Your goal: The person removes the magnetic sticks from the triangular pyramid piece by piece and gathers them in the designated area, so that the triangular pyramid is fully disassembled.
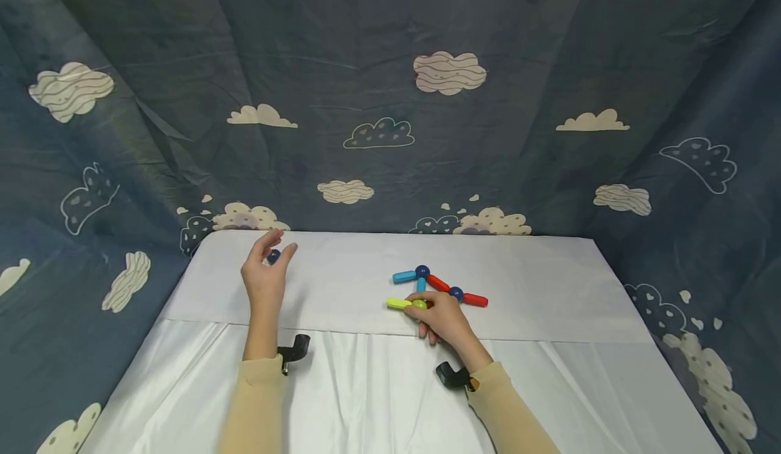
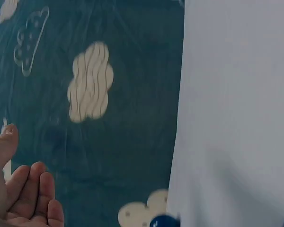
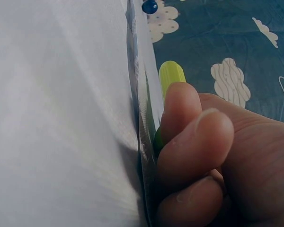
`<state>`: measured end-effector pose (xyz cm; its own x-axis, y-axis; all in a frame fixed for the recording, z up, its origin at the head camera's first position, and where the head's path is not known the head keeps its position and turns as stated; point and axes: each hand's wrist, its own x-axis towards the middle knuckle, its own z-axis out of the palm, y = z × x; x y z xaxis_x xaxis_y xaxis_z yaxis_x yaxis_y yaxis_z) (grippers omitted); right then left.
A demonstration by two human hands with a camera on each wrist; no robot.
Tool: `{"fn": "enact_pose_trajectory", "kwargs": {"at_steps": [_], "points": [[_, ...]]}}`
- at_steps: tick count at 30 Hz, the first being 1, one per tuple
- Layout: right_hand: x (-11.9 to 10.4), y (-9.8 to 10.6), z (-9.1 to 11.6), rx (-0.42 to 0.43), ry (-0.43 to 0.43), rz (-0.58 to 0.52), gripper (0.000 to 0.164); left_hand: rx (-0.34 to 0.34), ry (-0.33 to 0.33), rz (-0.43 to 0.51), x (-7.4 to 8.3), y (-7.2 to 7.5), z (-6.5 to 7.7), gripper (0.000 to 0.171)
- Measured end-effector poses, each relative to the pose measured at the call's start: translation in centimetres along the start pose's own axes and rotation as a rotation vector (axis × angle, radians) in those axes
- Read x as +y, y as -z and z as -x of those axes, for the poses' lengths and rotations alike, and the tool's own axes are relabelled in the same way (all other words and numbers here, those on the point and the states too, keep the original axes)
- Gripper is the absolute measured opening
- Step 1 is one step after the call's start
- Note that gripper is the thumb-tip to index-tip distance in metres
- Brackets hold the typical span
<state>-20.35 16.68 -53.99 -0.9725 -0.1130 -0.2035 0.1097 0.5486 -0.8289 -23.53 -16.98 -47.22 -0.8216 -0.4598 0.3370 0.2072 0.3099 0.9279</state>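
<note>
My left hand (image 1: 265,278) is raised at the left of the table, fingers and thumb apart. A dark blue ball (image 1: 273,256) shows between thumb and fingers in the head view; the left wrist view shows the blue ball (image 2: 164,221) apart from the hand (image 2: 26,194). My right hand (image 1: 445,317) pinches a green ball (image 1: 419,303) with a yellow-green magnetic stick (image 1: 398,303) pointing left from it. A light blue stick (image 1: 421,284) runs from there to a blue ball (image 1: 422,272). In the right wrist view, curled fingers (image 3: 196,142) hide most of the green ball.
Joined to that blue ball are another light blue stick (image 1: 404,277) and a red stick (image 1: 437,283). A second blue ball (image 1: 455,294) and red stick (image 1: 475,300) continue rightward. The white table (image 1: 549,284) meets dark cloud-patterned cloth (image 1: 378,176) behind.
</note>
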Motion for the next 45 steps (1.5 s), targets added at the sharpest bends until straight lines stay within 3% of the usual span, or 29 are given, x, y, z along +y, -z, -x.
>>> {"fn": "enact_pose_trajectory", "kwargs": {"at_steps": [3, 8, 15, 19, 24, 29, 36, 45], "points": [[0.0, 0.0, 0.0, -0.004, -0.002, -0.001, 0.033, -0.118, -0.033, 0.006, 0.3, -1.3, 1.7, 0.040], [0.0, -0.2, 0.0, -0.001, 0.001, 0.011, 0.033, -0.373, -0.068, 0.007, -0.4, -3.7, 4.4, 0.033], [-0.2, -0.4, 0.1, -0.005, 0.016, 0.032, 0.032, -0.675, -0.002, -0.093, -1.8, -7.0, 8.1, 0.039], [-0.4, -0.5, 0.2, -0.004, 0.031, 0.044, 0.031, -0.778, 0.007, -0.115, -2.3, -8.1, 9.3, 0.037], [-0.5, -0.4, 0.3, -0.021, 0.039, 0.032, 0.032, -0.818, -0.039, -0.167, -2.7, -8.8, 9.9, 0.027], [-0.4, 0.2, 0.2, -0.095, 0.070, 0.011, 0.041, -0.785, -0.067, -0.189, -2.7, -8.9, 9.9, 0.023], [0.6, 1.6, -0.1, -0.182, 0.041, -0.092, 0.047, -0.758, -0.045, -0.181, -2.6, -9.1, 9.8, 0.019], [0.9, 1.6, -0.4, -0.213, 0.050, -0.179, 0.045, -0.770, -0.009, -0.179, -2.8, -9.1, 9.6, 0.016]]}}
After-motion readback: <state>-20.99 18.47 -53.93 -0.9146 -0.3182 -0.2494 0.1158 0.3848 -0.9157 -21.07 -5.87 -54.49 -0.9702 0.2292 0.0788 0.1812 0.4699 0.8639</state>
